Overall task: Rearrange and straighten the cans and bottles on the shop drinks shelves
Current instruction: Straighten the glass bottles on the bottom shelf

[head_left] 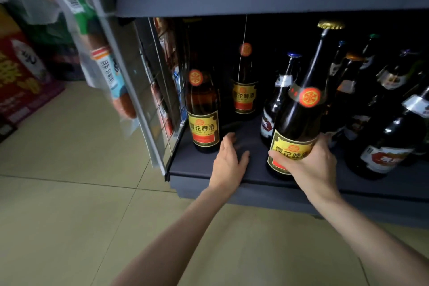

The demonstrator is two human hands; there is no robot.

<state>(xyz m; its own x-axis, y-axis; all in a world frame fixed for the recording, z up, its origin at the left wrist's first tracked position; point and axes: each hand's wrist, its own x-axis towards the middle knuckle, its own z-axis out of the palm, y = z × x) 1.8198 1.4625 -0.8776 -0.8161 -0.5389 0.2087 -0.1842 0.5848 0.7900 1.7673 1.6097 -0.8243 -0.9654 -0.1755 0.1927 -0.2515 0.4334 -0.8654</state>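
Dark grey bottom shelf carried the stock. Mixed dark glass bottles crowded its right side, leaning unevenly, apparently not yet straightened. Two brown yellow-labelled beer bottles stood upright at left, seemingly already placed. Right hand gripped a third matching tilted bottle at its label, base near the shelf front. Left hand rested open, empty, on bare shelf between.

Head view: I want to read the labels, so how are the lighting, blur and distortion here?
Head view: the shelf interior is dim, and the rear bottles fade into shadow; the yellow label on the bottle held by the right hand stays legible; hanging packets at left are motion-blurred; wide-angle bending tilts the shelf edges; the left hand is sharp.
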